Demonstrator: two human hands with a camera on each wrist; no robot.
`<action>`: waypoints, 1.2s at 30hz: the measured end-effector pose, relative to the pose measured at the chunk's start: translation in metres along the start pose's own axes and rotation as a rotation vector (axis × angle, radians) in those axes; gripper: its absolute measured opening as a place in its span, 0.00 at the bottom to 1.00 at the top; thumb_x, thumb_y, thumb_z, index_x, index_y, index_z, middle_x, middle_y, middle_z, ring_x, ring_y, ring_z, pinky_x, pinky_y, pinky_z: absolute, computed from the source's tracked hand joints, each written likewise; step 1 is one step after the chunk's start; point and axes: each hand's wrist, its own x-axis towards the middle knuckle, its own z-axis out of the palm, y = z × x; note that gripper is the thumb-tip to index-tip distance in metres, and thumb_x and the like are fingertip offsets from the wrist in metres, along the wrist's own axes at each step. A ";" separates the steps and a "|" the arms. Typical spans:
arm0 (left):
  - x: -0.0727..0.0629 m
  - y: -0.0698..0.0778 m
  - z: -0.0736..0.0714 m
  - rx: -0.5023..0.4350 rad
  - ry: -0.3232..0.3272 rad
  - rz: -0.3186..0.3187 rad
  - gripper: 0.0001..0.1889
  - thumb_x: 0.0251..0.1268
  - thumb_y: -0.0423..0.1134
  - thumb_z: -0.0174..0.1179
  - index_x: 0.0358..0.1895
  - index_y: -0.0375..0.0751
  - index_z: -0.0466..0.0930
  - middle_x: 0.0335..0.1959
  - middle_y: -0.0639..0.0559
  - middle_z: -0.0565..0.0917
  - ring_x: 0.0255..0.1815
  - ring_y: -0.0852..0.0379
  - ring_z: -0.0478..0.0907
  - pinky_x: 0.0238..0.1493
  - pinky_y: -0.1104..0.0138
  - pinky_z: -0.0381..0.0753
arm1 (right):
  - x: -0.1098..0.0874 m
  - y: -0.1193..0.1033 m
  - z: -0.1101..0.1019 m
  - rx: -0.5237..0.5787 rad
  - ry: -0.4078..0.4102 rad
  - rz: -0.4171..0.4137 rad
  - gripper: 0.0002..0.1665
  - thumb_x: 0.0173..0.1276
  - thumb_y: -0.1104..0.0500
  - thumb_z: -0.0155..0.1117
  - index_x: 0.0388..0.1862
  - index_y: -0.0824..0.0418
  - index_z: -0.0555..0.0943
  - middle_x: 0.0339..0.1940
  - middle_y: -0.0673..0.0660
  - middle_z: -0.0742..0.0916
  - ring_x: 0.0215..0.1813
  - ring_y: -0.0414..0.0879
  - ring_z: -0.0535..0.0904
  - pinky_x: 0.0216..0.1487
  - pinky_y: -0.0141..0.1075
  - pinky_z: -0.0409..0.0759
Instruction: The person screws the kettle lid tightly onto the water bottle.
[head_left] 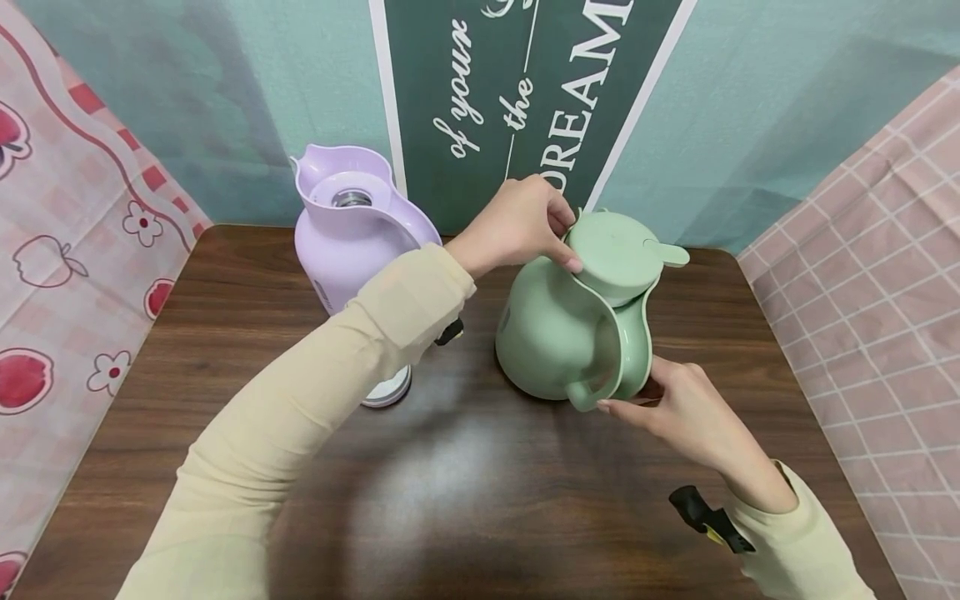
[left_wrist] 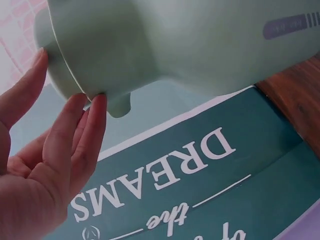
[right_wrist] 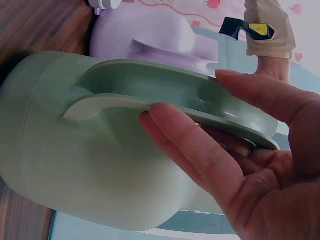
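Note:
A pale green vacuum jug stands at the right of the table, its round lid on top with a tab pointing right. My left hand reaches across to the lid's left edge. In the left wrist view its thumb lies on the lid and its fingertips meet the seam below, pinching the lid. My right hand holds the jug's wide curved handle, thumb on one edge and fingers on the other.
A lilac jug with an uncovered mouth stands to the left, partly behind my left forearm. A white round piece shows by its base. Behind the wooden table hangs a green lettered panel. Patterned cloths line both sides.

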 end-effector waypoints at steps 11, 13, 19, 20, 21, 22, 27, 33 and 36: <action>-0.008 0.022 0.013 0.088 0.028 -0.100 0.25 0.35 0.54 0.74 0.18 0.42 0.68 0.18 0.55 0.63 0.27 0.58 0.64 0.27 0.71 0.64 | -0.001 0.000 0.000 0.001 0.005 -0.005 0.12 0.48 0.59 0.74 0.31 0.55 0.80 0.23 0.43 0.83 0.25 0.36 0.78 0.25 0.30 0.74; -0.009 0.024 0.015 0.105 0.029 -0.118 0.25 0.36 0.55 0.73 0.21 0.43 0.68 0.21 0.55 0.66 0.28 0.57 0.67 0.28 0.70 0.66 | -0.001 -0.001 0.000 0.003 0.005 -0.003 0.12 0.48 0.59 0.74 0.31 0.55 0.80 0.22 0.43 0.83 0.25 0.35 0.78 0.25 0.30 0.74; -0.010 0.024 0.015 0.101 0.044 -0.111 0.24 0.36 0.54 0.74 0.20 0.43 0.68 0.18 0.56 0.65 0.27 0.58 0.66 0.27 0.70 0.65 | -0.001 0.000 0.001 -0.005 0.006 -0.002 0.12 0.48 0.59 0.74 0.31 0.54 0.80 0.22 0.42 0.82 0.25 0.34 0.77 0.25 0.30 0.74; -0.009 0.023 0.014 0.092 0.046 -0.105 0.24 0.36 0.53 0.74 0.19 0.43 0.68 0.17 0.56 0.63 0.27 0.58 0.65 0.26 0.70 0.65 | -0.001 0.000 0.001 -0.005 0.005 -0.001 0.12 0.48 0.59 0.74 0.31 0.55 0.80 0.22 0.42 0.83 0.25 0.34 0.77 0.25 0.31 0.74; -0.009 0.022 0.013 0.086 0.047 -0.095 0.23 0.37 0.52 0.74 0.18 0.43 0.68 0.16 0.56 0.63 0.26 0.58 0.65 0.26 0.71 0.64 | -0.001 0.000 0.001 -0.005 0.004 0.000 0.12 0.48 0.59 0.73 0.31 0.55 0.80 0.22 0.43 0.83 0.25 0.34 0.77 0.25 0.31 0.74; -0.008 0.020 0.012 0.086 0.047 -0.081 0.23 0.37 0.52 0.74 0.17 0.43 0.69 0.15 0.57 0.63 0.26 0.58 0.64 0.26 0.71 0.64 | -0.001 0.000 0.001 -0.005 0.003 0.000 0.12 0.48 0.59 0.73 0.32 0.55 0.80 0.22 0.43 0.83 0.25 0.34 0.77 0.25 0.31 0.74; -0.005 0.009 0.007 0.034 0.037 -0.026 0.14 0.39 0.48 0.74 0.21 0.46 0.78 0.16 0.58 0.70 0.28 0.60 0.66 0.29 0.73 0.63 | -0.001 0.000 0.000 -0.004 0.000 0.003 0.12 0.49 0.59 0.73 0.32 0.55 0.80 0.23 0.43 0.83 0.25 0.34 0.77 0.26 0.31 0.74; -0.002 -0.001 0.003 -0.079 0.011 -0.030 0.19 0.38 0.45 0.75 0.40 0.48 0.84 0.30 0.58 0.81 0.37 0.63 0.71 0.38 0.75 0.67 | -0.001 -0.001 0.000 -0.009 -0.005 0.011 0.12 0.49 0.59 0.73 0.32 0.55 0.80 0.22 0.43 0.83 0.25 0.34 0.77 0.25 0.31 0.74; -0.002 -0.001 0.004 -0.080 0.009 -0.023 0.17 0.39 0.44 0.74 0.37 0.47 0.84 0.27 0.58 0.80 0.35 0.64 0.70 0.36 0.76 0.66 | -0.001 -0.001 0.000 -0.008 -0.008 0.012 0.12 0.49 0.59 0.73 0.32 0.54 0.80 0.23 0.43 0.83 0.25 0.34 0.77 0.26 0.31 0.74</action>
